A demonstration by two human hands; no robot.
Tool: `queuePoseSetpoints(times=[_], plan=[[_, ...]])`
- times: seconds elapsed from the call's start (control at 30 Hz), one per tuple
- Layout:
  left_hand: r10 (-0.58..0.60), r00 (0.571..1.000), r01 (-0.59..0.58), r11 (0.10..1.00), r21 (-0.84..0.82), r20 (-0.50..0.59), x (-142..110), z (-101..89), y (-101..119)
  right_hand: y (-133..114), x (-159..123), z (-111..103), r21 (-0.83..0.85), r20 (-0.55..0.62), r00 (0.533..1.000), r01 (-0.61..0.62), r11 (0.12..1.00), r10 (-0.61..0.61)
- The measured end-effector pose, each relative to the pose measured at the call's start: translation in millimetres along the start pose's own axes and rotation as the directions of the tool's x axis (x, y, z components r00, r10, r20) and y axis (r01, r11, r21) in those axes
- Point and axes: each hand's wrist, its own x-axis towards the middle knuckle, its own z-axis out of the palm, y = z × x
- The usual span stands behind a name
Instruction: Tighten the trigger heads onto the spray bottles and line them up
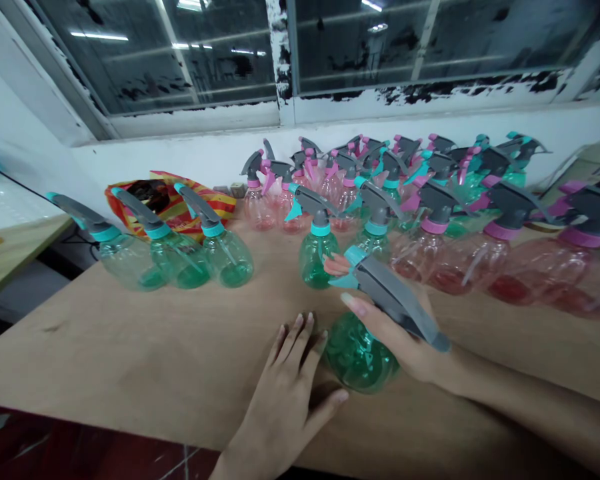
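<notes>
My right hand [397,333] wraps around the neck of a green plastic spray bottle [359,353], with its grey trigger head [397,303] and teal collar tilted up and to the right. One fingertip shows beyond the head. My left hand [285,393] lies flat on the wooden tabletop [140,353], fingers spread, its fingertips close beside the bottle's round body. Three green spray bottles [227,257] stand to the left, and many pink and green ones [450,260] crowd the far right.
A red and yellow striped bag [173,203] lies behind the left bottles. The bottles stand along a white wall [180,160] under a window with peeling paint [280,60]. A separate light wooden table edge [20,257] shows at far left.
</notes>
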Motion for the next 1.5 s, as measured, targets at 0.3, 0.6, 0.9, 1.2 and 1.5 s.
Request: queuePoseSetpoints(times=[0.3, 0.6, 0.9, 1.2, 1.5], plan=[[-0.001, 1.000, 0.001, 1.000, -0.006, -0.010, 0.4, -1.8, 0.3, 0.4, 2.8, 2.1, 0.092, 0.003, 0.999, -0.034, 0.995, 0.034], [0.003, 1.000, -0.003, 0.999, 0.038, 0.006, -0.5, -0.2, 0.3, 2.8, 3.3, 0.4, 0.101, 0.007, 0.999, 0.031, 0.994, -0.032], [-0.003, 1.000, 0.003, 1.000, -0.001, -0.026, -1.1, 3.5, -0.3, 4.9, 3.9, -1.2, 0.122, 0.079, 0.997, -0.011, 0.992, 0.002], [-0.016, 1.000, 0.016, 1.000, -0.011, -0.014, -1.8, 0.1, 0.6, 2.8, 2.4, 2.4, 0.096, -0.058, 0.993, -0.092, 0.991, 0.098], [-0.022, 1.000, 0.022, 1.000, -0.015, -0.003, -1.1, -1.0, 0.7, 3.5, 3.0, 2.1, 0.061, -0.048, 0.997, -0.065, 0.996, 0.068]])
